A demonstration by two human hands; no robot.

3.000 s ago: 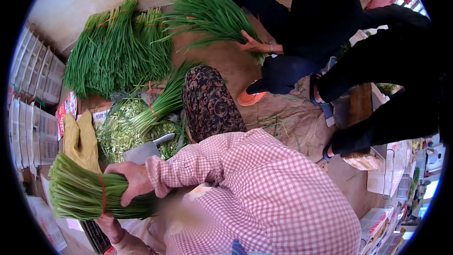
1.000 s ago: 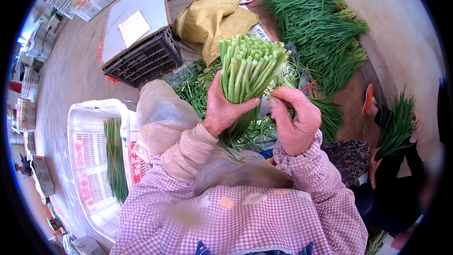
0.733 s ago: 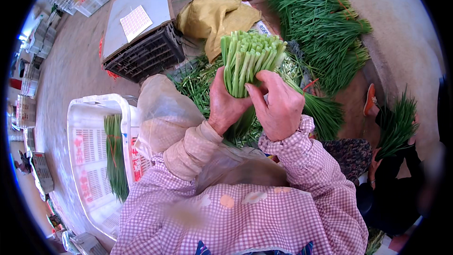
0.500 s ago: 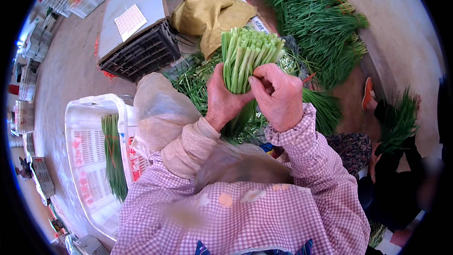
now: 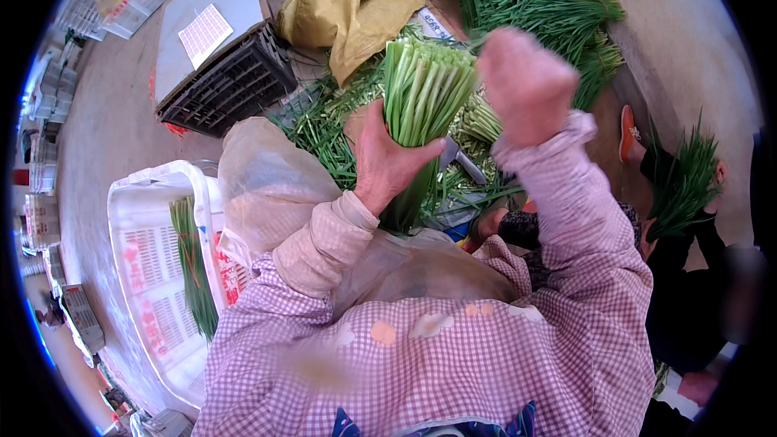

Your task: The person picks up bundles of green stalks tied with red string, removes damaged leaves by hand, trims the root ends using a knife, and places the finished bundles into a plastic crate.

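right now, line by line:

left hand [image 5: 387,163]: wrapped around the lower part of a bundle of green stalks [image 5: 424,95], fingers clenched on it, thumb side toward the camera.

bundle of green stalks: upright in the left hand, pale cut ends up and fanned out, darker leafy part hanging below the grip, hidden behind the wrist.

right hand [image 5: 526,81]: raised just beside the bundle's top, on its right, apart from the stalks; seen from the back, fingers curled in toward the palm, holding nothing visible; whether fully closed, cannot tell.

sleeves: pink and white checked, both forearms rising from the lower edge.

below the hands: loose greens [image 5: 332,133] strewn on the ground, a metal blade [image 5: 455,154] lying among them just right of the left hand.

behind the bundle: a yellow sack [image 5: 352,8], crumpled, and further back a big heap of long greens [image 5: 538,0].

left side: a white plastic crate [image 5: 146,275] with one tied bunch [image 5: 193,263] lying in it; a clear plastic bag [image 5: 267,186] between crate and left forearm.

upper left: a black crate [image 5: 231,85] upside down, a grey board [image 5: 206,20] on top.

right edge: another person in dark clothes, a hand holding a small bunch of greens [image 5: 684,182].
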